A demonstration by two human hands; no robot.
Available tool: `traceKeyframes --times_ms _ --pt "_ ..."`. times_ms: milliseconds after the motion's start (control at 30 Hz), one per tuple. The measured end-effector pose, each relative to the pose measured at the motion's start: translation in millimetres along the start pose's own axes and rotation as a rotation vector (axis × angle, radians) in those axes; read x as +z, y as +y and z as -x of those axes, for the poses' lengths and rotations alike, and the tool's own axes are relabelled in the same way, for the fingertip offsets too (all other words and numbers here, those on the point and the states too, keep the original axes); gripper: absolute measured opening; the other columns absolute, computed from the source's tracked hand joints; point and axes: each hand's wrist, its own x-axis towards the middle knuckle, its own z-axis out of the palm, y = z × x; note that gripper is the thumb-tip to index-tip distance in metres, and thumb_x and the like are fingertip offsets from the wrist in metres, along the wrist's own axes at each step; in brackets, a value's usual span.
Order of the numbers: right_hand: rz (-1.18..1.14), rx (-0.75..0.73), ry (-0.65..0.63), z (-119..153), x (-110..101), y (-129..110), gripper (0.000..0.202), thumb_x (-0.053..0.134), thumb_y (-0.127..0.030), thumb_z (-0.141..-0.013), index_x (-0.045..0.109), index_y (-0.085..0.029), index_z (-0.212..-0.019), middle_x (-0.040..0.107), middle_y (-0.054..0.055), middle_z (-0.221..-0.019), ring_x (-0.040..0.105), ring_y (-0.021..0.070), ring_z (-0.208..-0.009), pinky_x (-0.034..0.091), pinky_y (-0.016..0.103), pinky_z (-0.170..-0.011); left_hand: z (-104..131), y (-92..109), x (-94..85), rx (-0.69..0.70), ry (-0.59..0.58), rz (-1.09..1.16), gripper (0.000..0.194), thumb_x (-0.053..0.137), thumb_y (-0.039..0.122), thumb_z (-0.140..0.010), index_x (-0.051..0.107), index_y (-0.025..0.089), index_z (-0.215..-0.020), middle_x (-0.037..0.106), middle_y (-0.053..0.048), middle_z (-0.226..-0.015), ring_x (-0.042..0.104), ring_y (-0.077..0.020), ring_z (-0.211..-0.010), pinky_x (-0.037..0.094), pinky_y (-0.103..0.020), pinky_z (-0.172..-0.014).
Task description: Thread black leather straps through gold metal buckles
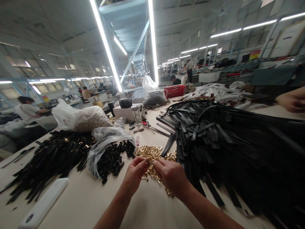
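My left hand (pixel 134 176) and my right hand (pixel 173 178) meet over a heap of small gold metal buckles (pixel 149 152). Both are closed in a pinch, fingertips almost touching. Whatever small piece sits between them is mostly hidden by the fingers. Just left of the heap, black round pieces (pixel 111 162) spill from a clear plastic bag (pixel 92 159). On the right, close to my right hand, lies a big pile of black straps (pixel 202 140). Some strap ends reach the edge of the gold heap.
Finished-looking black straps with gold fittings (pixel 54 156) lie at the left, near a long white case (pixel 44 203). Behind are a filled bag (pixel 88 119), a glass jar (pixel 136 115), red-handled scissors (pixel 152 126) and a red basket (pixel 175 91). Another person's hand (pixel 292 101) shows far right.
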Motion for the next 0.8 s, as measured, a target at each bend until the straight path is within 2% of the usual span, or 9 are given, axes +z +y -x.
traceKeyframes --times_ms 133,233,333,500,567,700,800 --pt "-0.016 0.019 -0.049 -0.5 1.4 -3.4 0.019 0.046 -0.024 -0.094 0.064 -0.02 -0.087 0.063 0.004 -0.072 0.056 0.0137 -0.06 0.026 0.026 -0.055 3.0 -1.5 4.0 0.021 -0.018 -0.074 0.026 0.083 0.024 -0.062 0.066 0.014 -0.078 0.067 0.0 -0.077 0.062 -0.009 -0.068 0.049 -0.018 -0.067" --pt "-0.185 0.097 -0.046 -1.9 1.8 -3.1 0.017 0.048 -0.023 -0.092 0.064 -0.02 -0.089 0.066 0.005 -0.078 0.059 0.0152 -0.067 0.032 0.024 -0.059 6.4 -1.9 6.5 0.028 -0.083 -0.149 0.022 0.081 0.022 -0.064 0.067 0.014 -0.078 0.067 -0.001 -0.075 0.06 -0.0091 -0.066 0.047 -0.018 -0.064" --pt "-0.504 0.237 -0.026 -4.2 2.7 -0.7 0.015 0.052 -0.024 -0.088 0.067 -0.022 -0.09 0.067 0.003 -0.079 0.06 0.0157 -0.07 0.037 0.024 -0.063 10.2 -1.8 8.3 0.036 -0.125 -0.149 0.027 0.082 0.02 -0.063 0.069 0.016 -0.086 0.069 -0.003 -0.081 0.061 -0.0117 -0.073 0.047 -0.02 -0.07" --pt "-1.175 0.526 -0.036 -8.5 8.2 1.7 0.02 0.063 -0.037 -0.08 0.066 -0.017 -0.079 0.059 -0.001 -0.065 0.049 0.0111 -0.056 0.037 0.022 -0.052 14.5 -1.8 9.8 0.069 -0.165 -0.175 0.032 0.082 0.018 -0.063 0.07 0.018 -0.093 0.069 -0.003 -0.079 0.061 -0.0129 -0.072 0.047 -0.022 -0.069" --pt "-1.336 0.58 -0.034 -9.5 9.7 0.4 0.023 0.066 -0.039 -0.077 0.064 -0.016 -0.077 0.057 -0.002 -0.063 0.046 0.0098 -0.054 0.036 0.021 -0.05 15.7 -1.0 10.7 0.099 -0.177 -0.208 0.028 0.08 0.018 -0.066 0.071 0.017 -0.092 0.07 -0.003 -0.08 0.061 -0.0139 -0.073 0.047 -0.023 -0.07" --pt "-1.416 0.643 -0.076 -10.0 9.2 -3.9 0.027 0.067 -0.042 -0.075 0.06 -0.016 -0.072 0.051 -0.005 -0.054 0.039 0.0071 -0.046 0.03 0.02 -0.044 16.6 0.3 9.7 0.114 -0.167 -0.261 0.023 0.078 0.02 -0.068 0.071 0.017 -0.089 0.071 -0.004 -0.082 0.061 -0.0146 -0.073 0.047 -0.023 -0.069" --pt "-1.388 0.614 -0.103 -9.5 9.3 -5.5 0.03 0.068 -0.044 -0.075 0.059 -0.016 -0.072 0.052 -0.004 -0.055 0.041 0.0072 -0.047 0.031 0.02 -0.045 14.8 -1.8 4.8 0.127 -0.117 -0.254 0.02 0.078 0.026 -0.069 0.072 0.016 -0.085 0.066 -0.001 -0.068 0.055 -0.0103 -0.06 0.043 -0.02 -0.059"
